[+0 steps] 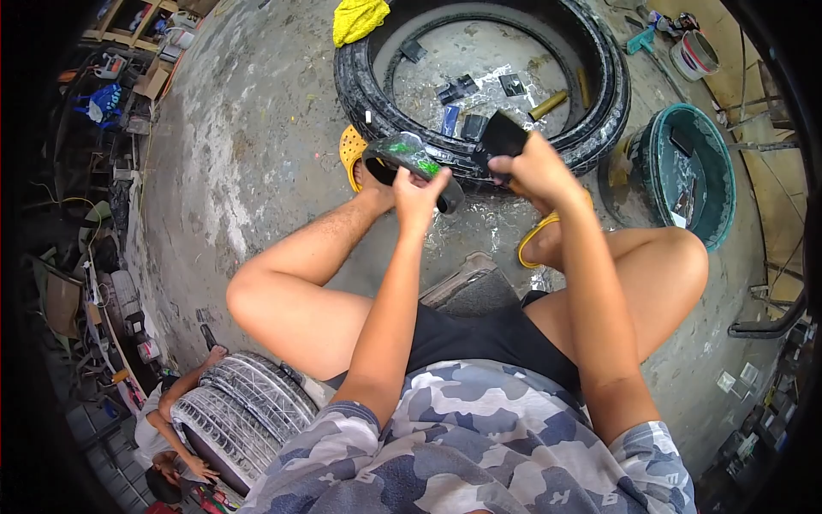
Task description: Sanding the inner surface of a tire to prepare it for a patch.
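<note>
My left hand [414,199] grips a dark, curved, band-like piece [401,151] with bright green patches, thumb pressed on its edge. To its right, my right hand [541,171] is closed on a black, flat, rectangular piece [503,134]; its exact kind does not show. Both hands are over the near rim of a large tyre [354,86] lying flat on the floor. Inside the tyre's ring lie several small dark pieces, among them a black one [457,89] and a blue one [449,120], plus a brass-coloured tube [548,104].
A yellow cloth [358,20] hangs on the tyre's far left. At right stands a green tub [728,180] with small items inside; a white bucket [694,56] is farther back. Stacked tyres [248,398] and another person [175,428] are at lower left. Clutter lines the left wall.
</note>
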### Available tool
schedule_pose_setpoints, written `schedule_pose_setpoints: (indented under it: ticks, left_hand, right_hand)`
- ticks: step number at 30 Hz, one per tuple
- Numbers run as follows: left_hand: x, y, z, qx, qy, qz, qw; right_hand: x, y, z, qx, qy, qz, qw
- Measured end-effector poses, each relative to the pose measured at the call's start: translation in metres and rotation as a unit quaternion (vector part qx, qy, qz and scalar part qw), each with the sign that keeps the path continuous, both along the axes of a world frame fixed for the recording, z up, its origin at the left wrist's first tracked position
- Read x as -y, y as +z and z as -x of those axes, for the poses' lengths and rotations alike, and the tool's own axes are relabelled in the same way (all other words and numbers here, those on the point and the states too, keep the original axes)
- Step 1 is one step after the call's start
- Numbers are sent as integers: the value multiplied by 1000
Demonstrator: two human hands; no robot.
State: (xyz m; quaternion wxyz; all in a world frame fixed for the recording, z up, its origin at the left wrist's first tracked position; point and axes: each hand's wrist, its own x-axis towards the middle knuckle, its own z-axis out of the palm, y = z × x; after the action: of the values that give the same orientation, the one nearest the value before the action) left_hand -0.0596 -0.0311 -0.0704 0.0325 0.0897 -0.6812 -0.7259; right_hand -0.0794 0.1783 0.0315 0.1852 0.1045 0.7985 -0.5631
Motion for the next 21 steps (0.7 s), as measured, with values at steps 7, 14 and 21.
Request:
schedule_pose_setpoints:
  ticks: [7,14,21]
  left_hand:
    - [18,18,23,156,97,44,982]
    - [-8,15,-15,91,48,200,974]
    - [2,13,6,96,93,173,976]
  right_hand:
    - [-179,90,47,-21,-193,-170,966]
    - [-354,-31,18,47,-303,-212,928]
    - [-395,-152,-26,235,-343,-19,909]
